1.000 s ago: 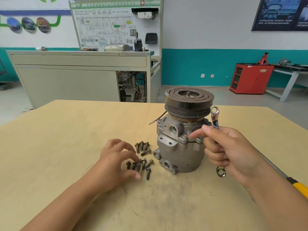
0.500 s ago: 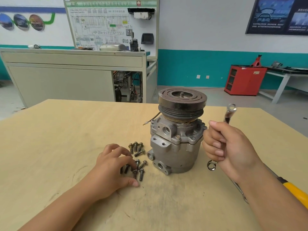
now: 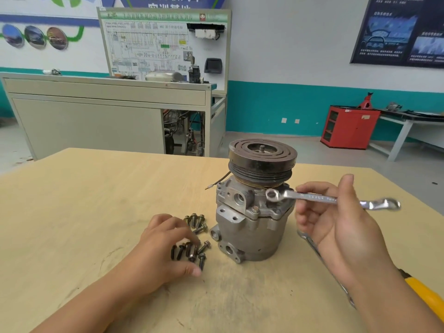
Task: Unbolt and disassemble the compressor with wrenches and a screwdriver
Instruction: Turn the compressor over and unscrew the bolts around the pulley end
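Grey cast-metal compressor with a dark grooved pulley stands upright on the pale wooden table. The right hand pinches a shiny steel combination wrench, its ring end at the housing just under the pulley. The left hand rests bent-fingered over loose dark bolts beside the compressor; whether it grips one is unclear

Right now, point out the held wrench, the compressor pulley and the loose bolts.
held wrench (image 3: 312,196): head view, its shank.
compressor pulley (image 3: 280,155): head view, top face.
loose bolts (image 3: 194,219): head view, far cluster.

Bright, even light (edges bowed).
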{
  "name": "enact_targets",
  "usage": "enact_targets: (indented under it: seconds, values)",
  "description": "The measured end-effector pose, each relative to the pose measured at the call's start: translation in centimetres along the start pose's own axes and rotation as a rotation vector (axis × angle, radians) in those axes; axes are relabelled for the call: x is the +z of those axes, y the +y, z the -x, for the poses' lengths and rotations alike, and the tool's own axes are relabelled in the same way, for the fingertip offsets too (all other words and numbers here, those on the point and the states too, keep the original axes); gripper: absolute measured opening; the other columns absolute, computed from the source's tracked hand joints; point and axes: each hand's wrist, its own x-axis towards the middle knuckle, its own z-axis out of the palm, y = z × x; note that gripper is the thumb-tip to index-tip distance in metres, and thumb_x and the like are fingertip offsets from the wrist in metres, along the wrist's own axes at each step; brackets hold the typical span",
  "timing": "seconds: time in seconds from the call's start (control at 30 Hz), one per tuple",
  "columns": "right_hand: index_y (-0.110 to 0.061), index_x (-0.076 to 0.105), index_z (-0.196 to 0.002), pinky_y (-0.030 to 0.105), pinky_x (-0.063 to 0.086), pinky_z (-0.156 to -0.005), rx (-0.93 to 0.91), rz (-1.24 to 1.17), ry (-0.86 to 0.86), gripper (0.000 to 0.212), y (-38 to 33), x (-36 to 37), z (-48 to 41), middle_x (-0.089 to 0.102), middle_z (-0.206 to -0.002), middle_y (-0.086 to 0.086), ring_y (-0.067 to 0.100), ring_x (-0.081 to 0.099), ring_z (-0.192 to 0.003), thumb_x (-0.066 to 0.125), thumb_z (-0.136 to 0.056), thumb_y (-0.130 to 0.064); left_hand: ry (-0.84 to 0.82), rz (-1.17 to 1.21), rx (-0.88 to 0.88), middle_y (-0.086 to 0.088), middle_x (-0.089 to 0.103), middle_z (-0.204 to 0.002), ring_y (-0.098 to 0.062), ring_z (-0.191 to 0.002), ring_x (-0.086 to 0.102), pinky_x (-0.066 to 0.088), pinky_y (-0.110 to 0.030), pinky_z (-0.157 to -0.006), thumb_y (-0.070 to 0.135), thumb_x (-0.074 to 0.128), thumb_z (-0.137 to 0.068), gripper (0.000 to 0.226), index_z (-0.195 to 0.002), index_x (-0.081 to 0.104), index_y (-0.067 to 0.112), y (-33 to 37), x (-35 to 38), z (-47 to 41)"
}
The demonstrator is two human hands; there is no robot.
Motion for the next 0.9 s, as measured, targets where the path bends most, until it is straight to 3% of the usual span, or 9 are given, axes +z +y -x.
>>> enact_targets:
  seconds: [0.1, 0.2, 0.27, 0.4, 0.47, 0.57, 0.73, 0.8, 0.9]
  values:
    - [-0.004, 0.068, -0.08, 0.022, 0.051, -0.053, -0.034, 0.044, -0.051, 0.026, 0.7, 0.1, 0.4, 0.067, -0.067, 0.015, 0.017, 0.062, -0.057, 0.055, -0.079, -0.026, 0.257, 0.183, 0.032, 0.033, 0.044, -0.115, 0.011, -0.117, 0.031, 0.032, -0.016, -0.093, 0.082, 0.057, -0.055, 0.058, -0.104, 0.05, 0.051, 1.9, -0.2, -0.7]
    - [-0.003, 0.063, -0.078, 0.021, 0.049, -0.051, -0.127, 0.21, -0.038, 0.002, 1.2, 0.7, 0.8, 0.067, -0.064, 0.015, 0.018, 0.062, -0.054, 0.062, -0.076, -0.002, 0.354, 0.297, 0.046, 0.043, 0.028, -0.126, 0.016, -0.124, 0.027, 0.029, -0.01, -0.095, 0.08, 0.059, -0.054, 0.071, -0.116, 0.028, 0.067, 4.5, 0.2, -1.8]
    - [-0.005, 0.062, -0.08, 0.021, 0.051, -0.054, -0.222, 0.346, -0.038, 0.014, 1.8, 0.9, 1.2, 0.069, -0.066, 0.013, 0.018, 0.065, -0.057, 0.057, -0.084, 0.008, 0.337, 0.355, 0.042, 0.047, 0.018, -0.128, 0.019, -0.124, 0.022, 0.025, -0.01, -0.096, 0.08, 0.065, -0.052, 0.085, -0.118, 0.013, 0.073, 6.0, 0.9, -2.7]
    - [-0.012, 0.06, -0.081, 0.017, 0.052, -0.061, -0.314, 0.46, -0.05, 0.014, 2.6, 1.5, 1.9, 0.072, -0.07, 0.004, 0.013, 0.068, -0.065, 0.061, -0.088, 0.0, 0.321, 0.487, -0.025, 0.026, 0.027, -0.137, 0.013, -0.125, 0.026, 0.028, -0.012, -0.099, 0.069, 0.069, -0.051, 0.101, -0.135, 0.015, 0.052, 7.3, 3.1, -4.0]
    - [-0.02, 0.061, -0.081, 0.021, 0.053, -0.064, -0.328, 0.535, -0.049, 0.003, 2.7, 1.7, 2.2, 0.072, -0.073, 0.0, 0.011, 0.068, -0.069, 0.061, -0.083, -0.017, 0.353, 0.539, -0.052, 0.02, 0.03, -0.136, 0.007, -0.125, 0.032, 0.029, -0.005, -0.092, 0.057, 0.076, -0.06, 0.093, -0.134, 0.02, 0.048, 7.4, 4.1, -4.2]
    - [-0.032, 0.064, -0.083, 0.033, 0.055, -0.068, -0.317, 0.599, -0.029, 0.013, 2.9, 2.0, 2.8, 0.071, -0.076, -0.001, 0.014, 0.066, -0.071, 0.059, -0.074, -0.04, 0.403, 0.565, -0.058, 0.023, 0.032, -0.133, 0.01, -0.123, 0.034, 0.032, 0.0, -0.089, 0.048, 0.079, -0.065, 0.083, -0.126, 0.023, 0.053, 7.3, 4.8, -4.3]
    - [-0.016, 0.064, -0.075, 0.017, 0.049, -0.058, -0.282, 0.479, 0.013, 0.007, 2.7, 2.5, 2.5, 0.068, -0.063, 0.003, 0.009, 0.062, -0.058, 0.058, -0.073, -0.015, 0.422, 0.627, -0.063, 0.022, 0.037, -0.136, 0.002, -0.127, 0.038, 0.037, -0.019, -0.102, 0.057, 0.076, -0.058, 0.086, -0.128, 0.026, 0.051, 7.5, 5.0, -4.2]
    - [-0.011, 0.064, -0.075, 0.016, 0.047, -0.053, -0.241, 0.456, -0.014, 0.008, 2.3, 2.5, 2.2, 0.064, -0.056, 0.006, 0.01, 0.058, -0.052, 0.056, -0.071, -0.011, 0.432, 0.633, -0.063, 0.019, 0.042, -0.136, -0.002, -0.127, 0.042, 0.04, -0.03, -0.104, 0.05, 0.081, -0.062, 0.086, -0.131, 0.029, 0.047, 7.5, 5.1, -4.2]
    - [-0.011, 0.066, -0.073, 0.016, 0.043, -0.049, -0.188, 0.439, -0.074, 0.012, 1.9, 2.5, 1.8, 0.058, -0.051, 0.006, 0.01, 0.053, -0.05, 0.054, -0.072, -0.01, 0.452, 0.619, -0.062, 0.018, 0.045, -0.134, -0.003, -0.124, 0.045, 0.042, -0.034, -0.104, 0.042, 0.083, -0.065, 0.081, -0.123, 0.029, 0.053, 7.5, 5.0, -4.2]
